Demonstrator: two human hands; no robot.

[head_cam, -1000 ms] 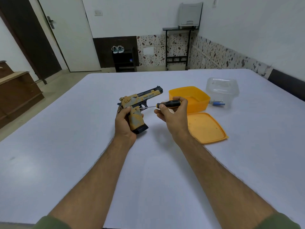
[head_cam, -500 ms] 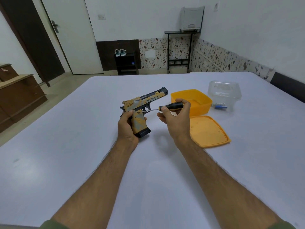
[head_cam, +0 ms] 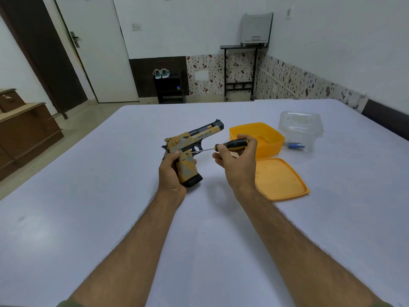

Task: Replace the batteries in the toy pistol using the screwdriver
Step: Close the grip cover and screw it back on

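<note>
Above the table (head_cam: 110,218), the toy pistol (head_cam: 188,151) sits in the left hand (head_cam: 171,173), the screwdriver (head_cam: 230,145) in the right hand (head_cam: 236,165). A tub (head_cam: 256,138) stands just behind the right hand, its lid (head_cam: 281,178) lies right of that hand, and a clear box (head_cam: 299,127) stands farther right, behind the lid.

White table (head_cam: 110,218) with orange tub (head_cam: 269,141), its flat orange lid (head_cam: 281,180), clear plastic container (head_cam: 298,124)
</note>
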